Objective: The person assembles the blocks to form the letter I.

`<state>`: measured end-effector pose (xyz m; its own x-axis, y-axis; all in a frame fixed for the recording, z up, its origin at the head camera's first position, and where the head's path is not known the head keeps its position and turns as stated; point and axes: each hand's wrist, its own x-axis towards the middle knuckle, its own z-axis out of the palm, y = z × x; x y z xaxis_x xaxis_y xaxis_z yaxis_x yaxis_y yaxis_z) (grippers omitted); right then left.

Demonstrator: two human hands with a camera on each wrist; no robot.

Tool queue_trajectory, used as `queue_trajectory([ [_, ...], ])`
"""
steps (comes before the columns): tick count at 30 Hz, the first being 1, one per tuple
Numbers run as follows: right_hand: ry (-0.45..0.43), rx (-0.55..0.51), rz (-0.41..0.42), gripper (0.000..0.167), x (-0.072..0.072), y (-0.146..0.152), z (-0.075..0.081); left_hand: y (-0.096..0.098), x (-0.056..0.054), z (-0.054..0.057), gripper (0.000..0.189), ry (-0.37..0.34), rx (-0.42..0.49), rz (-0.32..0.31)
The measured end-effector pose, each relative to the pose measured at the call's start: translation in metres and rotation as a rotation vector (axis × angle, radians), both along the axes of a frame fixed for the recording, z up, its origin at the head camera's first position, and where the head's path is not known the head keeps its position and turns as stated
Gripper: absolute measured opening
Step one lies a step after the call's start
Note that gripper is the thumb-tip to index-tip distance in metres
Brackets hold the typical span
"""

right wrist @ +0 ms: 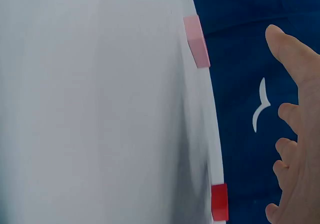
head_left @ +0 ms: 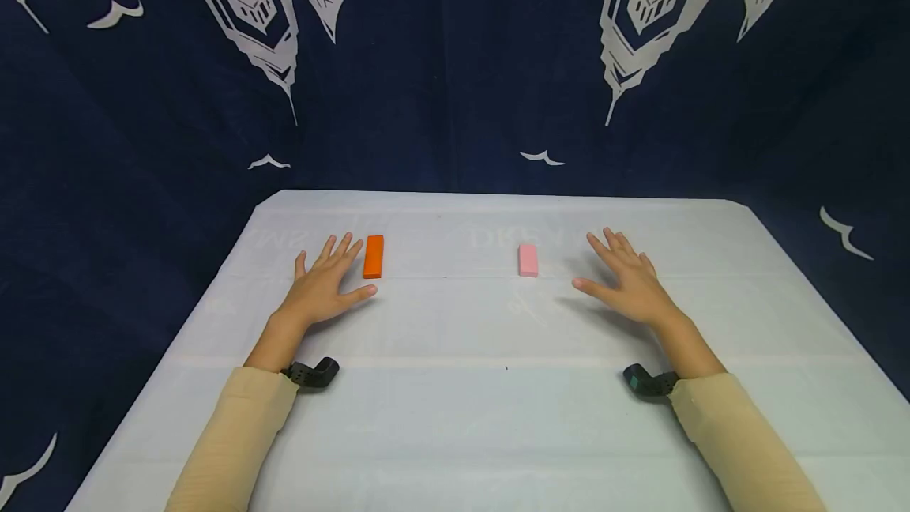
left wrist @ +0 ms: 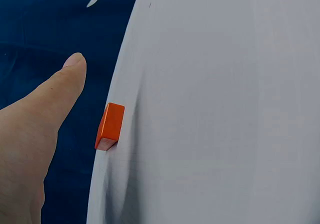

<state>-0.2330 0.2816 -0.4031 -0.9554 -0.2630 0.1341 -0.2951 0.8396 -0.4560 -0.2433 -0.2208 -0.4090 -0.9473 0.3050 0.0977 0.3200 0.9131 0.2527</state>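
An orange rectangular block (head_left: 373,257) lies on the white table, just right of my left hand (head_left: 323,288). That hand has its fingers spread and holds nothing; in the left wrist view its thumb (left wrist: 60,91) extends near the orange block (left wrist: 110,126). Farther right lies a smaller pink block (head_left: 528,260). My right hand (head_left: 635,288) hovers to the right of it, fingers spread and holding nothing. The right wrist view has the pink block (right wrist: 197,41) plus a red block (right wrist: 219,202), which is hidden in the head view.
The white-covered table (head_left: 455,409) spans the area under both arms. A dark blue curtain (head_left: 448,85) with white building and bird prints hangs behind it. Each wrist carries a black camera mount, one on the left (head_left: 316,373) and one on the right (head_left: 647,381).
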Motion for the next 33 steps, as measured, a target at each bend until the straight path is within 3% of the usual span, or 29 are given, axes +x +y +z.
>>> queue_trajectory([
  [14, 0.039, -0.053, 0.082, 0.083, -0.024, -0.036, -0.012, 0.002, -0.004, -0.003, 0.092, -0.006, 0.016, 0.001],
  [23, 0.011, -0.097, 0.104, 0.070, -0.036, -0.054, -0.019, 0.005, -0.013, -0.004, 0.090, -0.017, 0.024, -0.002],
  [33, -0.044, -0.117, 0.105, 0.067, -0.040, -0.062, -0.027, 0.008, -0.020, -0.007, 0.088, -0.057, 0.036, 0.016],
])
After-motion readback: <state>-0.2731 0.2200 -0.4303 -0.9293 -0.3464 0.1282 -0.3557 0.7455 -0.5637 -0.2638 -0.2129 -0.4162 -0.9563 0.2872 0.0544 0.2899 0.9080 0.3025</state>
